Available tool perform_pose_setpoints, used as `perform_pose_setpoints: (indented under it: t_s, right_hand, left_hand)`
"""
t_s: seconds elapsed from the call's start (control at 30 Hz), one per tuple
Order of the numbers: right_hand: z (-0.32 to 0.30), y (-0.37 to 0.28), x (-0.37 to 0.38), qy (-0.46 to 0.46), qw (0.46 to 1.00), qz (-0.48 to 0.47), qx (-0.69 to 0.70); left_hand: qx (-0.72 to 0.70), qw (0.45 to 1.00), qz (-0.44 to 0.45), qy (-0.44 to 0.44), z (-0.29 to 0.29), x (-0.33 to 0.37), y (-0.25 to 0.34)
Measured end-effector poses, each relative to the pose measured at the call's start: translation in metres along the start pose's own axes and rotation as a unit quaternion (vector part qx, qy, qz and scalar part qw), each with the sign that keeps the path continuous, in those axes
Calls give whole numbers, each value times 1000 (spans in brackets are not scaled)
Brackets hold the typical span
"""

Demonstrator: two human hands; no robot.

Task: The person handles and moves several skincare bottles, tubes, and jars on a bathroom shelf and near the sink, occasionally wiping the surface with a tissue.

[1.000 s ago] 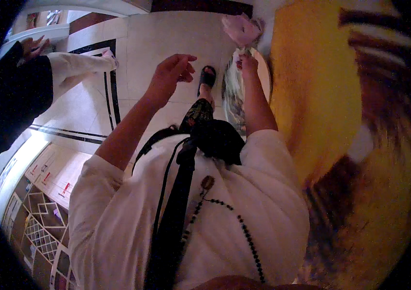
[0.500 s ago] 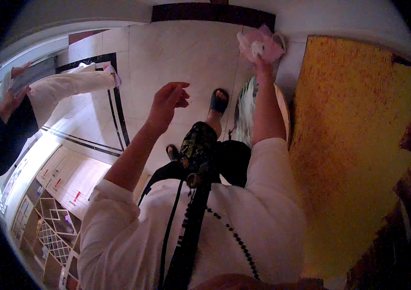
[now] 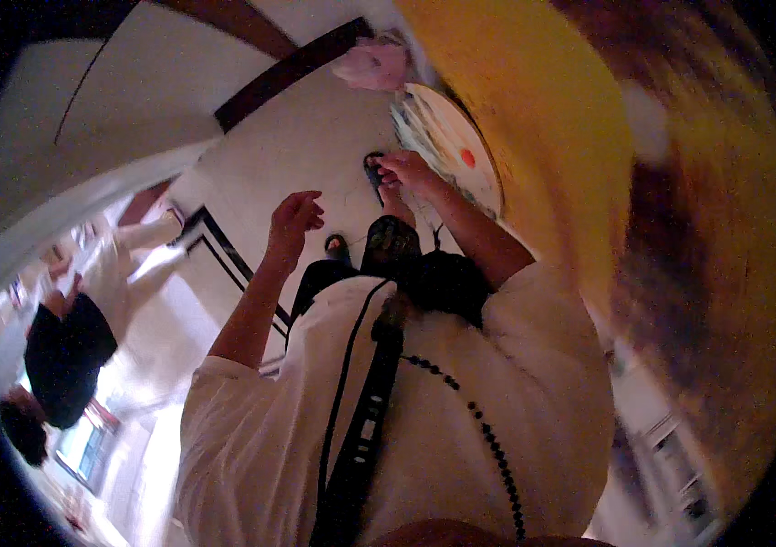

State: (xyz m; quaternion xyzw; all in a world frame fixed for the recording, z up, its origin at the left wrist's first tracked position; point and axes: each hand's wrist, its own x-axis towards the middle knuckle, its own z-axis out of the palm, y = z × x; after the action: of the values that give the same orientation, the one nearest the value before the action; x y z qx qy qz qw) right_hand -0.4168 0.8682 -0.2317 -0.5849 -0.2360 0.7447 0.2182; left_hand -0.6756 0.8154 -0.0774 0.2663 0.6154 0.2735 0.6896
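Note:
My left hand [image 3: 295,221] hangs in front of me over the pale floor, its fingers loosely bent and apart, with nothing in it. To the right, my right hand [image 3: 409,173] is above my sandalled foot [image 3: 375,173]. Its fingers are half bent and I see nothing in them. Nearest to that hand is a rounded painted panel [image 3: 455,143] with green and white streaks and a red dot. Beyond the panel, a soft pink thing [image 3: 374,66] lies low near the wall. It is blurred, so its kind cannot be told.
A large yellow panel [image 3: 534,100] stands along my right side. A dark threshold strip [image 3: 292,73] crosses the far end of the tiled floor [image 3: 265,146]. On the left, another person in a dark top [image 3: 69,351] stands beyond a black floor border [image 3: 224,260].
My right hand has left the pink thing and drawn back toward me. The pink thing now rests apart from it. My view has turned, and the other person appears lower at left.

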Motion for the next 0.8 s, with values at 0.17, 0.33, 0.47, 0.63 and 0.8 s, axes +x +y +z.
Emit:
perform_pose_setpoints:
  t_s: [0.17,0.33,0.47,0.63,0.8]
  right_hand:
    - [-9,29,-148,49,982,-180,38]
    - [-1,97,-332,136,936,-289,149]
    - [-3,201,-468,274,888,-326,170]
    - [12,361,-616,434,816,-284,256]
    - [25,503,-775,568,709,-280,311]
  left_hand:
    - [72,975,117,-176,59,-55,-6]
    - [167,927,130,-308,130,-140,-35]
    - [232,882,58,-406,181,-209,-113]
    - [310,791,2,-527,257,-322,-209]
    - [397,687,-46,-607,355,-425,-333]
